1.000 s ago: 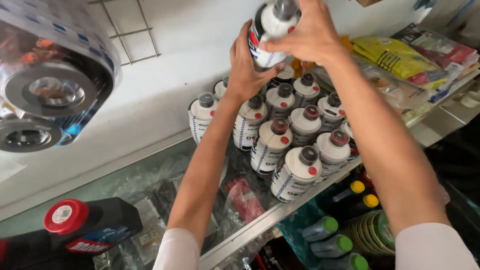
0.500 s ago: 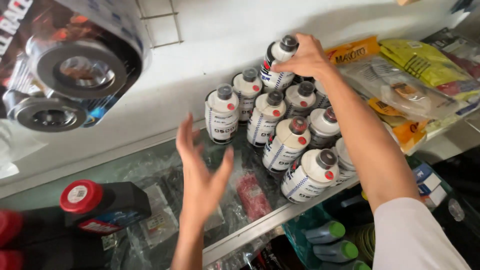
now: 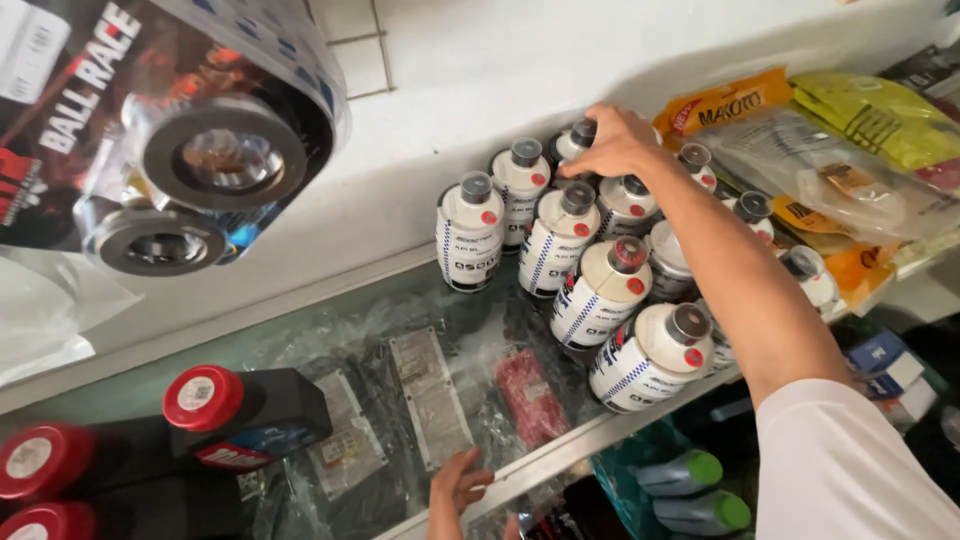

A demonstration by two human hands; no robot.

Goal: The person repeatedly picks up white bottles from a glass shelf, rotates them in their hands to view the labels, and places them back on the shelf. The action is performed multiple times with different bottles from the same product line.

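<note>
Several white bottles with grey caps and red dots (image 3: 600,290) stand packed together on a glass shelf (image 3: 330,350). My right hand (image 3: 618,140) reaches over them and is closed on the white bottle at the back of the group (image 3: 572,143), close to the white wall. My left hand (image 3: 458,492) is low at the shelf's front metal edge, fingers resting on it and holding nothing.
Black bottles with red caps (image 3: 240,415) stand at the left of the shelf. Packaged metal rings (image 3: 190,160) hang at upper left. Yellow and clear bags (image 3: 850,150) lie to the right. Grey bottles with green caps (image 3: 700,490) sit on the shelf below.
My right hand has brought the white bottle down into the back row. My left hand has dropped from mid-air to the front edge of the shelf.
</note>
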